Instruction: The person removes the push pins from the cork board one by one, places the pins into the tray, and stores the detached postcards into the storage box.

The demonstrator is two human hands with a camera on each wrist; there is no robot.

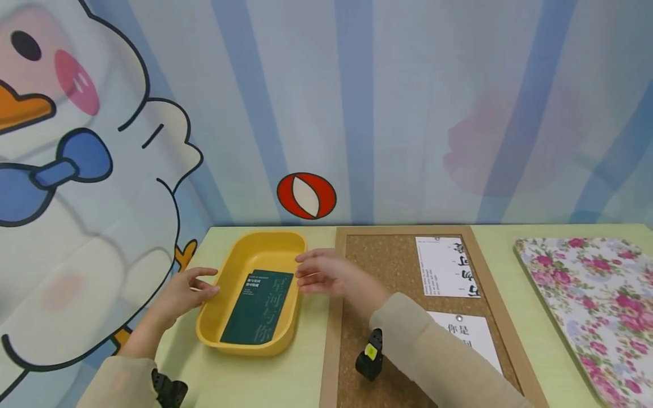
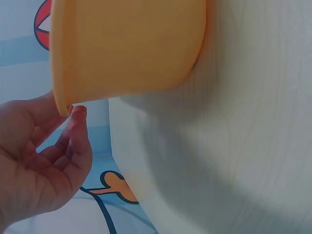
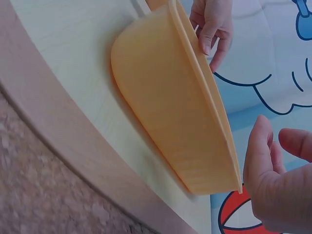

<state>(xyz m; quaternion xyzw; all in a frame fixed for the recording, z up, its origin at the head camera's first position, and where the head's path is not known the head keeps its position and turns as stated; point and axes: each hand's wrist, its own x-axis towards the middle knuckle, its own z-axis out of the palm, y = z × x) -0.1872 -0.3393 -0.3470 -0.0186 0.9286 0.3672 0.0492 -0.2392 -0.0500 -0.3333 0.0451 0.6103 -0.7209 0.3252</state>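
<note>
A yellow plastic basin (image 1: 240, 249) stands on the table. A dark green booklet (image 1: 250, 317) with pale lettering lies in it, slanted along the basin. At the left rim is my left hand (image 1: 181, 292); in the left wrist view the rim sits between its thumb and bent fingers (image 2: 80, 131). My right hand (image 1: 323, 273) is beside the right rim, fingers loosely bent and holding nothing. The right wrist view shows a gap between the right hand (image 3: 275, 170) and the basin wall (image 3: 161, 102).
Right of the basin lies a wood-framed cork board (image 1: 382, 266) with printed cards (image 1: 446, 269) on it, partly under my right forearm. Farther right is a floral-patterned board (image 1: 602, 294). A patterned backdrop (image 1: 408, 113) rises at the table's back edge.
</note>
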